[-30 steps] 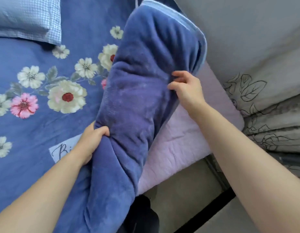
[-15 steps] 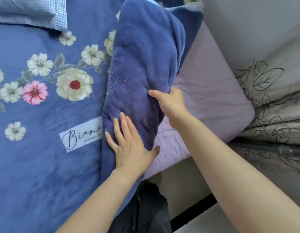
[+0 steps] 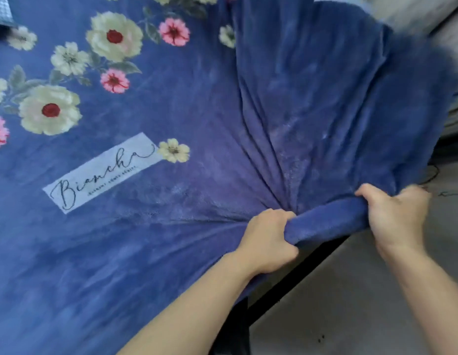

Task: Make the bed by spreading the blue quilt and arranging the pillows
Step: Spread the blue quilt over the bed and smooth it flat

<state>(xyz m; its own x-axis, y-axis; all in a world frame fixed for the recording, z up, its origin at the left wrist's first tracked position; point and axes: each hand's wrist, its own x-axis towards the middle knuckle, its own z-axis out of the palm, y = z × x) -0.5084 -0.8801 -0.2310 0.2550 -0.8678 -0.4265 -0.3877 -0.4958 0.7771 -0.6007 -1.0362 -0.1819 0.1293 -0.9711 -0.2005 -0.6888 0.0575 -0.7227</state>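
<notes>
Head view looks down on a bed covered by the blue quilt (image 3: 151,226), which lies spread over most of the picture. The quilt has cream and pink flowers (image 3: 49,110) printed on it and a white label (image 3: 102,172) with curly black writing. The left hand (image 3: 267,242) has its fingers curled tight round a rolled edge of the quilt near the side of the bed. The right hand (image 3: 394,216) grips the same rolled edge a little farther to the right, with its fingers wrapped over the top. Between the two hands the fuzzy blue edge is bunched into a thick roll. Deep folds fan out from the hands up across the quilt toward the top right, where the cloth looks blurry. A corner of a checked pillow (image 3: 1,11) peeks in at the top left, resting on the quilt. Under the arms, a dark bed frame edge (image 3: 294,275) and a grey floor (image 3: 351,303) show.
</notes>
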